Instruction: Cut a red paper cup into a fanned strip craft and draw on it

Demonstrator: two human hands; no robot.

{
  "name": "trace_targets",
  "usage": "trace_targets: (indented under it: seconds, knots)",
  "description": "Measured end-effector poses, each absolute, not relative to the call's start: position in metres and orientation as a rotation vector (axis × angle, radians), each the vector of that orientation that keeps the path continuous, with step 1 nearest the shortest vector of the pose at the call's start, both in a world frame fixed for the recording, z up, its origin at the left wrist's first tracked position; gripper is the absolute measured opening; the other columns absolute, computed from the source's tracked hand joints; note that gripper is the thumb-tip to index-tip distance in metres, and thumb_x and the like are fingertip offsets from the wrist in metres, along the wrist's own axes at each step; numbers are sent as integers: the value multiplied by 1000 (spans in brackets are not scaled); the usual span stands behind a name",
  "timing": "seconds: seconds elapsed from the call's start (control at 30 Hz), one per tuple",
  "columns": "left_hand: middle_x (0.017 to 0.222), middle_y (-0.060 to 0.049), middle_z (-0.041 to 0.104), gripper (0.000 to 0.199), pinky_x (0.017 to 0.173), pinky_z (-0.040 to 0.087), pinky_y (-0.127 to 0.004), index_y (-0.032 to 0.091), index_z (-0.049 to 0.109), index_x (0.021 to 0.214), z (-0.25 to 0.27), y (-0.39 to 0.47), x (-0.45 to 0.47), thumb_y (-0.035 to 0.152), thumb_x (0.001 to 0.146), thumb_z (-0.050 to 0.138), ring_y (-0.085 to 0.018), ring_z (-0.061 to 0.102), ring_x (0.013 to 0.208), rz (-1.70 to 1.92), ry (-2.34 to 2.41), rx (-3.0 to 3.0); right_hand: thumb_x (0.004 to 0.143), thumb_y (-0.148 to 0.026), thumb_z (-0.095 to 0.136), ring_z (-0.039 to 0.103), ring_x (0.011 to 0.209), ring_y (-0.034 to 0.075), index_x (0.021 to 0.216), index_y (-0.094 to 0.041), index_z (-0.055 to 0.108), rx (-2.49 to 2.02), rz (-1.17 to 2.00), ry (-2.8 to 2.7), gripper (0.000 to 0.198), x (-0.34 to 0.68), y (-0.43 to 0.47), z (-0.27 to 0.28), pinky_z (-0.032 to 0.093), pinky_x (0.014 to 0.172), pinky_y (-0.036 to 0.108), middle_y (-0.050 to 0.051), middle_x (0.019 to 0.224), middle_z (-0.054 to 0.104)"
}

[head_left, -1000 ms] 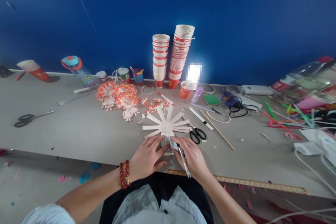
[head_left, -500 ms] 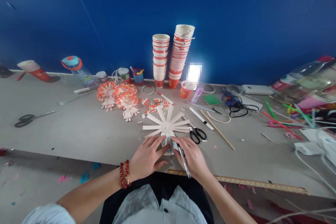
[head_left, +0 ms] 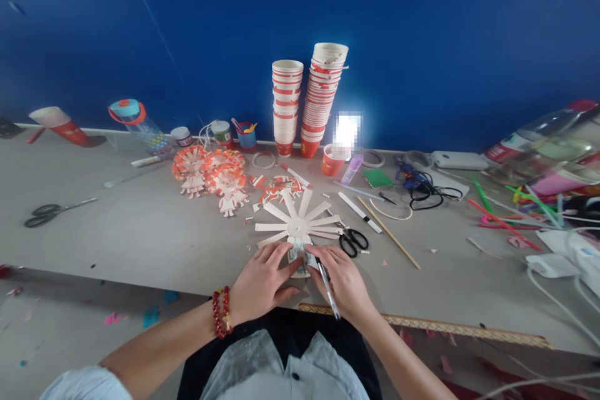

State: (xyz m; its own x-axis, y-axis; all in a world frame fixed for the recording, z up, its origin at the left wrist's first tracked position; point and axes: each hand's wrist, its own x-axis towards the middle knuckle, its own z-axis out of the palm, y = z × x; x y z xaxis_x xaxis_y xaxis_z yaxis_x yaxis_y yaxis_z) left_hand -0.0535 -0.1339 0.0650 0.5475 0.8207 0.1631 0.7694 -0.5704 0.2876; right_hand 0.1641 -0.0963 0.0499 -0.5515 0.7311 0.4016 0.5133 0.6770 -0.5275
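Note:
A white paper cup cut open into a fan of strips [head_left: 297,227] lies flat near the table's front edge. Over its near end is a small pale patterned piece [head_left: 297,250] with bluish marks. My left hand [head_left: 263,272] rests on the left of that piece, fingers stretched out and thumb apart. From the right, my right hand [head_left: 341,275] presses near the same piece while holding a pen [head_left: 328,287], which slants back toward me. Its fingertips are partly hidden. Black-handled scissors [head_left: 352,242] lie just right of the strips.
Two stacks of paper cups [head_left: 287,109] stand against the blue wall. Orange-fringed paper figures [head_left: 229,190] lie left, beside orange scraps [head_left: 284,187]. A wooden stick [head_left: 389,232] and a glue gun [head_left: 412,178] lie right. Another pair of scissors [head_left: 51,209] is far left.
Almost nothing differs. Both hands stay on the patterned piece, and the pen keeps its slant; the view has shifted very slightly.

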Motion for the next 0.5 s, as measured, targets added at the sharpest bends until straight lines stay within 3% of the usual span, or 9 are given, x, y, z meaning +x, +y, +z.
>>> trace_targets:
  seconds: [0.23, 0.5]
  knots:
    - [131, -9, 52, 53, 108, 36, -44, 20, 44, 140, 66, -136, -51, 44, 93, 51, -28, 41, 126, 370, 1311, 2643, 92, -14, 53, 61, 97, 27, 127, -23, 54, -965, 504, -2272, 36, 163, -97, 51, 52, 86, 42, 9, 108, 68]
    - [132, -9, 52, 54, 109, 35, -43, 19, 45, 139, 64, -137, -49, 44, 91, 54, -28, 42, 125, 357, 1336, 2661, 93, -15, 52, 61, 99, 26, 128, -23, 54, -956, 491, -2285, 36, 164, -96, 52, 52, 87, 42, 9, 110, 67]
